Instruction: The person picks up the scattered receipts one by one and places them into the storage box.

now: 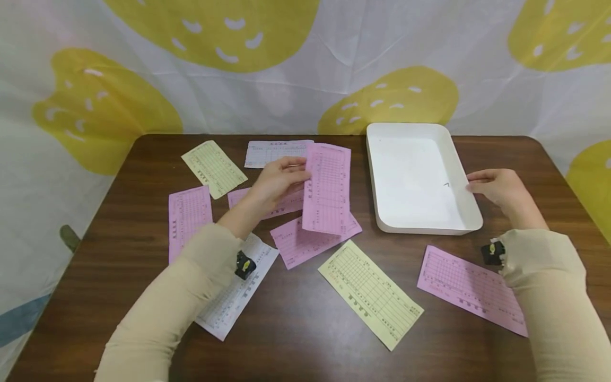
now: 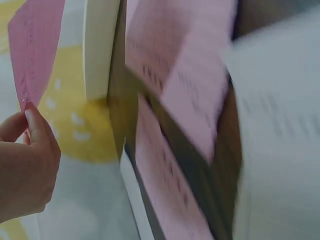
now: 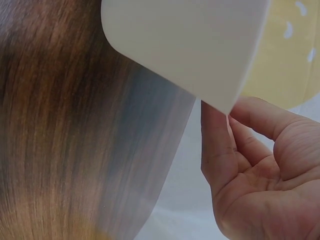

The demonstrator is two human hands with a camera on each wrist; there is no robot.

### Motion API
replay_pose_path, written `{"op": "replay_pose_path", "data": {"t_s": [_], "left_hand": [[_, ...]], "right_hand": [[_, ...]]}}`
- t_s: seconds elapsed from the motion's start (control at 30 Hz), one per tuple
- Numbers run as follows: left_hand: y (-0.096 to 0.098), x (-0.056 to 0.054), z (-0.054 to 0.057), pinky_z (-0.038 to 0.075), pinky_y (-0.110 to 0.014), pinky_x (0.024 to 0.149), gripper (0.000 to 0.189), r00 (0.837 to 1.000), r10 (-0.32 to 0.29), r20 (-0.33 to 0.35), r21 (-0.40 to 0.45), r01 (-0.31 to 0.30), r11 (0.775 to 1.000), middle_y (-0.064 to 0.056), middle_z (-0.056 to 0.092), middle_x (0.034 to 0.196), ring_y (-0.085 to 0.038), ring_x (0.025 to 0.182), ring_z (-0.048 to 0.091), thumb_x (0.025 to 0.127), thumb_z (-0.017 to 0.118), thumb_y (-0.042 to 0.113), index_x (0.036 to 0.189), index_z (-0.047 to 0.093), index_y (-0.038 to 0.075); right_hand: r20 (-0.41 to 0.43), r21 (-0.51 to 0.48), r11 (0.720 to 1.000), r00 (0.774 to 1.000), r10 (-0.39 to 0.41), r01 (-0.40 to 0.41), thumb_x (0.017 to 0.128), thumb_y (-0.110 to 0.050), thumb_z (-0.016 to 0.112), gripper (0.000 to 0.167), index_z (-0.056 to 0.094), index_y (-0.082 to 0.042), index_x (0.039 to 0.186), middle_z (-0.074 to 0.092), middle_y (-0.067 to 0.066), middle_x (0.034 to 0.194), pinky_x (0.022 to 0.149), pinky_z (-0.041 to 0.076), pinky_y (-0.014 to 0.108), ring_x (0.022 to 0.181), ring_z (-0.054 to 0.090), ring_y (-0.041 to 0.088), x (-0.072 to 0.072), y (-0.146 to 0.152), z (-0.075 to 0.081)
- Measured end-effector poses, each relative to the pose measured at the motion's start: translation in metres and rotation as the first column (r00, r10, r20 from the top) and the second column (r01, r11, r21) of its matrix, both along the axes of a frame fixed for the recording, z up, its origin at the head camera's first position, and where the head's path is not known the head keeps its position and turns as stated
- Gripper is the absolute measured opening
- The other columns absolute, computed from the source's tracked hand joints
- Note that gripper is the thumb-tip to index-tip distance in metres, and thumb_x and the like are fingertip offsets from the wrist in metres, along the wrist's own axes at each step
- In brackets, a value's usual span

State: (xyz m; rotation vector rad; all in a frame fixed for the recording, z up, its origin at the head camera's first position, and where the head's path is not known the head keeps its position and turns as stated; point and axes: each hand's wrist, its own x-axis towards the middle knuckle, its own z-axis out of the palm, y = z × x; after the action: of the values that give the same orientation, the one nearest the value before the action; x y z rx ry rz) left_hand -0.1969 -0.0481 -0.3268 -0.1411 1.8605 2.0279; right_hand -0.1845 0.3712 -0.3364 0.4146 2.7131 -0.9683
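My left hand (image 1: pixel 276 184) pinches a pink printed slip (image 1: pixel 327 185) by its edge between thumb and fingers, raised above the other papers. In the left wrist view that pink slip (image 2: pixel 36 50) stands nearly upright from the fingertips. My right hand (image 1: pixel 502 192) grips the right-hand wall of a white shallow tray (image 1: pixel 410 183). From the right wrist, the rim of the tray (image 3: pixel 190 45) shows between thumb and fingers. Only a small dark mark is visible on the tray's floor. Another pink slip (image 1: pixel 310 243) lies partly beneath the raised one.
On the brown wooden table (image 1: pixel 286 329) lie a yellow slip (image 1: pixel 371 294) at the front and another yellow slip (image 1: pixel 215 168) at the back left. A white slip (image 1: pixel 274 153) is behind my left hand. More pink slips (image 1: pixel 470 286) lie right and left; my left sleeve partly covers a white one (image 1: pixel 248 292).
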Motion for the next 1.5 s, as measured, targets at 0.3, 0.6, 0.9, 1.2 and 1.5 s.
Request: {"op": "replay_pose_path", "data": {"t_s": [0.3, 0.6, 0.9, 1.2, 1.5], "left_hand": [[0.057, -0.005, -0.011, 0.051, -0.034, 0.102, 0.044, 0.995, 0.031, 0.094, 0.135, -0.044, 0.99, -0.018, 0.057, 0.132, -0.025, 0.114, 0.06, 0.089, 0.059, -0.005, 0.132, 0.051, 0.0], [0.095, -0.012, -0.019, 0.05, -0.035, 0.103, 0.043, 0.985, 0.103, 0.135, 0.239, -0.134, 0.962, -0.019, 0.059, 0.127, -0.02, 0.098, 0.06, 0.087, 0.058, -0.01, 0.13, 0.053, -0.004], [0.124, -0.009, -0.026, 0.054, -0.037, 0.097, 0.036, 0.985, 0.14, 0.102, 0.223, -0.16, 0.962, -0.023, 0.061, 0.122, -0.028, 0.105, 0.064, 0.086, 0.059, -0.012, 0.122, 0.057, -0.007], [0.144, -0.002, -0.028, 0.059, -0.037, 0.088, 0.031, 0.987, 0.163, 0.013, 0.166, -0.163, 0.972, -0.024, 0.064, 0.114, -0.02, 0.084, 0.064, 0.084, 0.062, -0.012, 0.115, 0.06, -0.007], [0.155, -0.001, -0.032, 0.061, -0.028, 0.073, 0.027, 0.978, 0.182, -0.097, 0.067, -0.177, 0.982, -0.024, 0.068, 0.106, -0.013, 0.074, 0.059, 0.082, 0.063, -0.012, 0.109, 0.063, -0.007]], "right_hand": [[0.002, 0.012, 1.0, 1.0, 0.013, -0.013, 0.096, -0.016, 0.055, 0.046, 0.046, 0.011, 0.132, 0.053, 0.033, 0.127, 0.098, 0.045, 0.058, 0.114, 0.049, 0.042, 0.001, -0.002, -0.003], [0.003, 0.01, 1.0, 1.0, 0.021, -0.021, 0.096, -0.02, 0.053, 0.048, 0.045, 0.011, 0.133, 0.043, 0.037, 0.135, 0.099, 0.044, 0.059, 0.116, 0.049, 0.043, 0.002, -0.001, -0.005], [-0.001, 0.049, 0.996, 0.997, 0.074, -0.074, 0.096, -0.022, 0.054, 0.049, 0.047, 0.012, 0.13, 0.045, 0.037, 0.132, 0.088, 0.05, 0.046, 0.106, 0.055, 0.035, 0.001, 0.004, -0.003], [0.025, 0.013, 0.998, 0.997, 0.068, -0.069, 0.096, -0.027, 0.052, 0.053, 0.044, 0.011, 0.134, 0.044, 0.035, 0.135, 0.091, 0.049, 0.047, 0.108, 0.054, 0.034, 0.003, 0.003, -0.001], [0.017, 0.024, 0.998, 0.998, 0.065, -0.065, 0.097, -0.025, 0.051, 0.052, 0.045, 0.012, 0.132, 0.044, 0.036, 0.134, 0.093, 0.049, 0.051, 0.096, 0.059, 0.024, 0.001, 0.002, 0.0]]}}
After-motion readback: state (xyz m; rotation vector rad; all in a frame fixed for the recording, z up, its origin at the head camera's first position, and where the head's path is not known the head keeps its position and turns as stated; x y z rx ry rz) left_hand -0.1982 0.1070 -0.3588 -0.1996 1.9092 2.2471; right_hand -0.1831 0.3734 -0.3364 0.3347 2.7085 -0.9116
